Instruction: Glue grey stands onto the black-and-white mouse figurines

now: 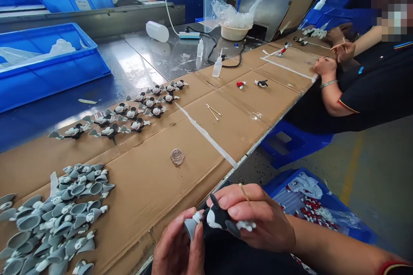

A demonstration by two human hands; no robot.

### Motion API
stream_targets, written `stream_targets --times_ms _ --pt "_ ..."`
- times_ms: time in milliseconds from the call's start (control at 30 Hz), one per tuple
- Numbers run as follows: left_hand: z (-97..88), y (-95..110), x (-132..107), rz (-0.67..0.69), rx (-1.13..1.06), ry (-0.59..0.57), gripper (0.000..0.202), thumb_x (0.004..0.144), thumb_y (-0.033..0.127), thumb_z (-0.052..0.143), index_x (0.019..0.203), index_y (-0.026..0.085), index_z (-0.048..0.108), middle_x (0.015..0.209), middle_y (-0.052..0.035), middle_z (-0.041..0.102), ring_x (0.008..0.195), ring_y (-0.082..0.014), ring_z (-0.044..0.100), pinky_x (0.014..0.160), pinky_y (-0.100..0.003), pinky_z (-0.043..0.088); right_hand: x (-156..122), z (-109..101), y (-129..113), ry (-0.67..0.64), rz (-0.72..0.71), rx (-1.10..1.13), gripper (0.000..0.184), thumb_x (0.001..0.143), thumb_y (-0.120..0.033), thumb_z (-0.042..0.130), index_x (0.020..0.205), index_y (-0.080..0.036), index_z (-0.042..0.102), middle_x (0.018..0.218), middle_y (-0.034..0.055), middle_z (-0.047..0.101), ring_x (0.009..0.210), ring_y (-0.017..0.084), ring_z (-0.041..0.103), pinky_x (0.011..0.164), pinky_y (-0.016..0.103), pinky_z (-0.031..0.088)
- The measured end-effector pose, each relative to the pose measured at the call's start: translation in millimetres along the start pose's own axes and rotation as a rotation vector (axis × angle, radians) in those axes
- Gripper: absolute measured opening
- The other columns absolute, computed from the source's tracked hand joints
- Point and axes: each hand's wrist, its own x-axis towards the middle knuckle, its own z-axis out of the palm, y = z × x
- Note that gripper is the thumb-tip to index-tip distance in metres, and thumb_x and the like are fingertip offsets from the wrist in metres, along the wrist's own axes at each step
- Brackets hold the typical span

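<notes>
Both my hands are low at the near edge of the bench. My left hand (179,245) pinches a grey cone-shaped part (190,227) against a small black-and-white mouse figure (217,218). My right hand (258,221) grips that figure from the other side and also holds a thin wooden stick (244,191) between its fingers. A heap of several loose grey cone parts with white gloves (54,219) lies on the cardboard (145,189) to the left. Rows of assembled figures (129,114) stand further back.
A small clear jar (177,156) sits mid-cardboard, with two cotton swabs (213,111) beyond. Two small bottles (217,66) stand near a cable. Blue bins (45,64) line the left. A co-worker (361,81) sits at the right. A blue crate (309,206) of parts lies below.
</notes>
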Motion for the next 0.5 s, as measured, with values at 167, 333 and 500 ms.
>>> stream_targets --times_ms 167,333,500 --pt "-7.0 -2.4 1.7 0.037 0.072 -0.025 0.025 0.071 0.022 0.082 0.093 0.021 0.07 0.083 0.0013 0.076 0.07 -0.0123 0.072 0.071 -0.017 0.059 1.4 -0.3 -0.1 -0.014 0.006 -0.006 0.034 0.097 -0.01 0.048 0.131 -0.013 0.047 0.108 0.0122 0.055 0.109 0.021 0.063 0.093 0.036 0.062" --pt "-11.5 -5.2 2.7 0.092 0.136 -0.042 0.026 0.07 0.024 0.082 0.093 0.02 0.069 0.082 -0.0013 0.076 0.07 -0.0158 0.073 0.067 -0.021 0.061 2.1 -0.6 0.1 -0.022 0.005 -0.019 0.029 0.097 -0.011 0.049 0.126 -0.012 0.05 0.107 0.013 0.058 0.107 0.021 0.065 0.092 0.035 0.062" --pt "-12.8 -7.1 1.5 0.107 0.168 -0.045 0.028 0.072 0.03 0.081 0.094 0.019 0.069 0.081 -0.0031 0.076 0.068 -0.0174 0.072 0.065 -0.025 0.062 3.3 -3.1 -0.7 -0.03 0.006 -0.03 0.028 0.099 -0.015 0.046 0.127 -0.013 0.05 0.108 0.0132 0.06 0.106 0.02 0.066 0.09 0.034 0.062"
